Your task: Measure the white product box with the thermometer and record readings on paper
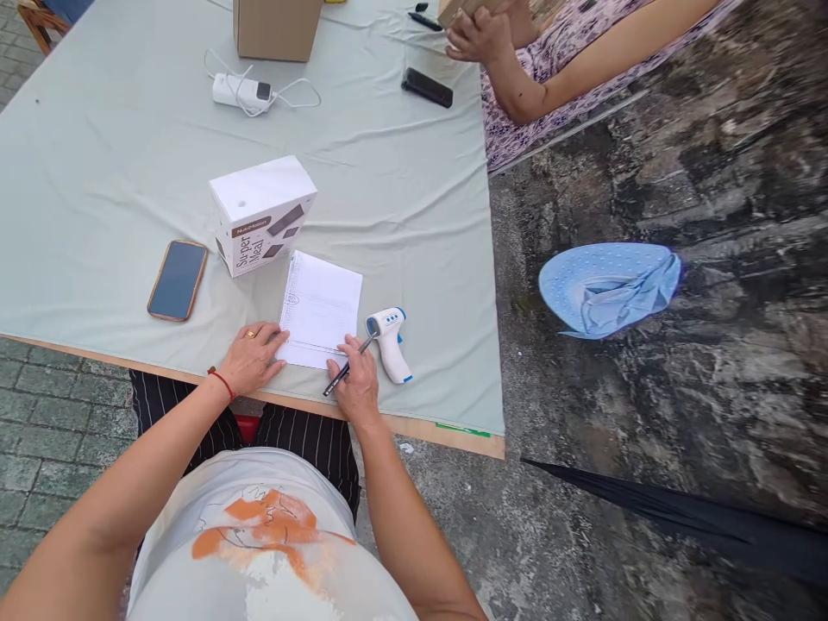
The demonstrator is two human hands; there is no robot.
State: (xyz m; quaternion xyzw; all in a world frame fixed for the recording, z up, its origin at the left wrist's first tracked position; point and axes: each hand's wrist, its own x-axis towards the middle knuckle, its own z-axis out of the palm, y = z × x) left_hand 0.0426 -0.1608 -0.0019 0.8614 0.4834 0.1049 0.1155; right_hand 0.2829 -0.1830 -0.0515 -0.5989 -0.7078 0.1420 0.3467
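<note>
A white notepad [322,302] with faint lines lies on the table in front of me, its left edge perforated. My left hand [254,356] rests flat beside it, fingers stretched out and their tips touching its lower left edge. At the lower right corner, my right hand [355,378] is closed around a dark pen [337,378] that slants across the fingers. Just right of that hand lies a white and blue infrared thermometer [391,347]. Behind the notepad stands a white "Super Meal" box [262,216]. A phone in a brown case [177,280] lies to the left.
Farther back are a white power strip with a cable [242,92], a cardboard box [277,30] and a black case [427,87]. Another person's hand [479,36] holds a brown object at the far right. A blue hat [608,289] sits beyond the cloth-covered table's [440,259] right edge.
</note>
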